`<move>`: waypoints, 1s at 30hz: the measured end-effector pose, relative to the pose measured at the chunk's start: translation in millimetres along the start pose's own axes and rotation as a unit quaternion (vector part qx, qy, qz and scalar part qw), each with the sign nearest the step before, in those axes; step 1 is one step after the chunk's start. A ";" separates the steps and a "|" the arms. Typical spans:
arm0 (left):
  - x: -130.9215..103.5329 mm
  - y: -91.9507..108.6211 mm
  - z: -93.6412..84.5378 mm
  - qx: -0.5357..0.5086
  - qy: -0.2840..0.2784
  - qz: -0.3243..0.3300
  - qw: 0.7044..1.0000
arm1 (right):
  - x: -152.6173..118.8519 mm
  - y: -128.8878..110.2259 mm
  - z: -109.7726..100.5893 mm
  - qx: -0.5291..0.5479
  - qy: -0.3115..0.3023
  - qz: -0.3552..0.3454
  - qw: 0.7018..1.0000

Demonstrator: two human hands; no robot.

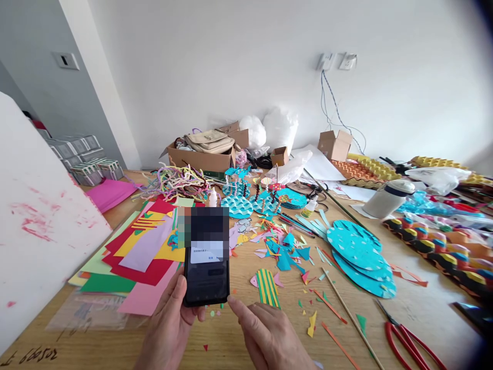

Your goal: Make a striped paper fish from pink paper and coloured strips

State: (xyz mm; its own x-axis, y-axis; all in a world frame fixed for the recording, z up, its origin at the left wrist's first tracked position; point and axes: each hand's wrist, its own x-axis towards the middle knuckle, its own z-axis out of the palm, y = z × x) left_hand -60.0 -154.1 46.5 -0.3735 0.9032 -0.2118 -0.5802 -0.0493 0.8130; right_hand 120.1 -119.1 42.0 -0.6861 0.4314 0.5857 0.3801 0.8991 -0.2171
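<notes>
A black phone (208, 282) stands upright in my left hand (173, 313), which is wrapped round its lower left side. Its screen shows a pale pop-up box, and its upper part is blurred by pixels. My right hand (265, 329) is beside the phone's lower right corner, index finger pointing at it and the other fingers curled, with nothing visible in them. Just beyond that hand lies a paper fish (268, 288) with green and yellow stripes and a pink head and tail.
Coloured paper sheets (111, 282) lie at the left. Paper scraps (285, 252) and blue ovals (358, 252) cover the middle and right. Red-handled scissors (406, 339) and a thin stick (346, 311) lie front right. A bottle (389, 199) and boxes (204, 158) stand further back.
</notes>
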 end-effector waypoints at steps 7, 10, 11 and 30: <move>-0.6 4.1 4.6 -0.005 0.009 0.008 1.000 | 0.0 -5.0 -2.3 0.042 0.015 0.002 0.999; -0.7 7.1 7.3 -0.003 0.002 0.008 1.000 | 4.0 -13.4 -1.5 0.061 -0.013 0.001 0.998; -0.6 7.4 7.5 -0.003 -0.005 0.008 1.000 | 5.4 -15.7 -0.4 0.063 -0.025 -0.002 0.998; 0.7 0.7 3.0 -0.007 -0.048 0.011 0.999 | 6.1 -17.0 7.2 0.192 -0.014 0.096 0.977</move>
State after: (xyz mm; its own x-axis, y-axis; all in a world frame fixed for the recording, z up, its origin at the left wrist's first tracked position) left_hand -58.5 -152.2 48.5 -0.3149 0.9386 -0.1412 -0.5830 -0.0739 0.8091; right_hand 104.9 -131.2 43.6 -0.6436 0.5924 0.4846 0.2467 0.7600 -0.6013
